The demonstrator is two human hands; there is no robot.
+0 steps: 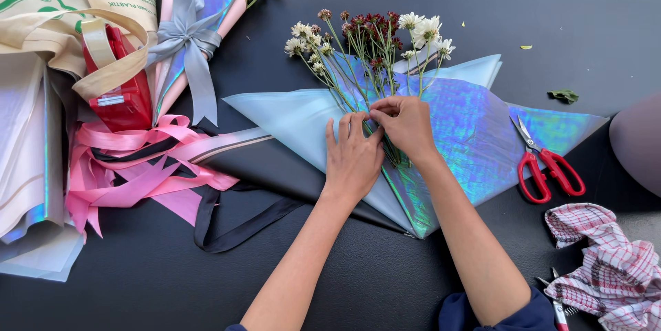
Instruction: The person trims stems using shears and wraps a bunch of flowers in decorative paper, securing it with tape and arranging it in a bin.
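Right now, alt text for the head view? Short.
Two bare hands, left and right, press flower stems onto iridescent wrapping paper spread on a black table. Red scissors and a checked cloth lie to the right; pink ribbons and a wrapped bouquet lie to the left.

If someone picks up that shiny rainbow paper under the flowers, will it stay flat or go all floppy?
The shiny wrapping paper would probably bend and droop, since it looks thin and already folds into creases. It likely feels slippery too, given its glossy sheen. The loose flowers on it might slide off.
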